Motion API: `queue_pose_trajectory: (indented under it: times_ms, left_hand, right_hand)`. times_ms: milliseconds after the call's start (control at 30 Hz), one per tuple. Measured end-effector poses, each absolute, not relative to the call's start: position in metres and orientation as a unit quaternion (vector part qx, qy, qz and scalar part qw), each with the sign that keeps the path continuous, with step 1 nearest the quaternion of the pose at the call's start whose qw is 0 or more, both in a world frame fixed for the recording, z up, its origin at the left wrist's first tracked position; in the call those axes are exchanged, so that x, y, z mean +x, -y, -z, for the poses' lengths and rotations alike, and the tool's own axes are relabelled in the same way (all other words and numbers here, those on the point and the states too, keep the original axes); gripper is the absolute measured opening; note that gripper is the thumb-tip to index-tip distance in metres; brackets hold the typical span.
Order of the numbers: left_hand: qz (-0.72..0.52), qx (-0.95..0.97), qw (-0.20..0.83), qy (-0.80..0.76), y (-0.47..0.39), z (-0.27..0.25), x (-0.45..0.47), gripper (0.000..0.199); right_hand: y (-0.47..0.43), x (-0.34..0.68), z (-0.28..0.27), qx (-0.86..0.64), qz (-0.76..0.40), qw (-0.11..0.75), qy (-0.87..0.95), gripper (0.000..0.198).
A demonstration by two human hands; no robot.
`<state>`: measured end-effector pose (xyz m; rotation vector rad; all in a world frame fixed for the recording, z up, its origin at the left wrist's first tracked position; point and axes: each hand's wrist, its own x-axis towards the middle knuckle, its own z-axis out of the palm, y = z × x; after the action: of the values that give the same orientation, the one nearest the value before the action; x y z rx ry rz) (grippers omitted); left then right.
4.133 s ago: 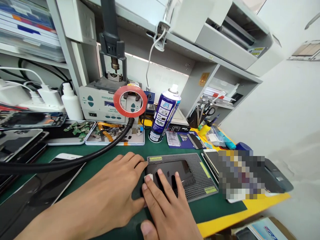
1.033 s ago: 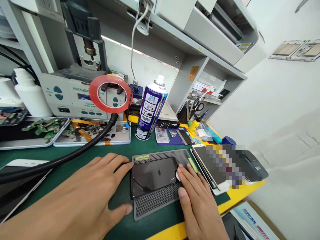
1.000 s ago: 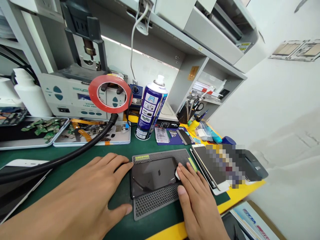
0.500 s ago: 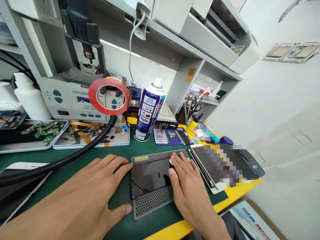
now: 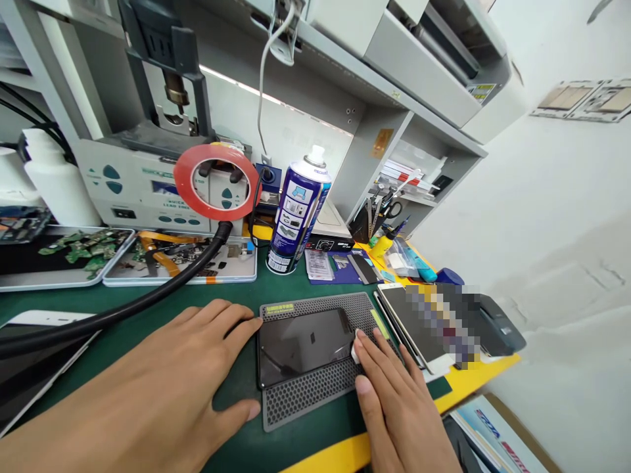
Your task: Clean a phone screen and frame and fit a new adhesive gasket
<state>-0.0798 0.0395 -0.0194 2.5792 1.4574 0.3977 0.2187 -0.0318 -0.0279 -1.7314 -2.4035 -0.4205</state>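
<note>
A black smartphone [image 5: 305, 348] lies screen up on a grey honeycomb-patterned mat [image 5: 315, 402]. My left hand [image 5: 197, 368] rests at the phone's left end, thumb and index finger apart, the index fingertip against the phone's upper left corner. Under the fingertips of my right hand [image 5: 394, 394] is a small white wipe [image 5: 355, 351], mostly covered by the fingers. That hand is just off the phone's right end, over the mat's right part.
Behind the mat stand a blue spray can [image 5: 298, 217] and parts trays [image 5: 182, 259]. A black hose [image 5: 148, 305] crosses at left, below red tape [image 5: 185, 180] on a soldering station. White-framed panels [image 5: 414, 322] are stacked at right, near the yellow table edge [image 5: 325, 458].
My right hand has slid with the wipe rightward and toward me, off the phone's screen, uncovering its right end. The left hand stays at the phone's left end. The view shifted slightly.
</note>
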Motion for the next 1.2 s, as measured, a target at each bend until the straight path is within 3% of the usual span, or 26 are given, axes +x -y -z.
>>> queue_pose_trajectory:
  times_ms: [300,767,1200]
  left_hand:
    - [-0.125,0.858,0.072,-0.492,-0.04,0.018,-0.075,0.063]
    - [-0.132,0.863,0.073,-0.483,-0.039,0.014,-0.075,0.059]
    - [-0.112,0.859,0.115,-0.486,-0.034,-0.003,-0.073,0.052]
  right_hand:
    - [0.032,0.219,0.029,-0.58,0.144,0.063,0.799,0.046]
    - [-0.005,0.198,0.019,-0.624,0.052,0.07,0.776,0.051]
    - [-0.013,0.18,0.016,-0.606,0.069,0.052,0.791,0.052]
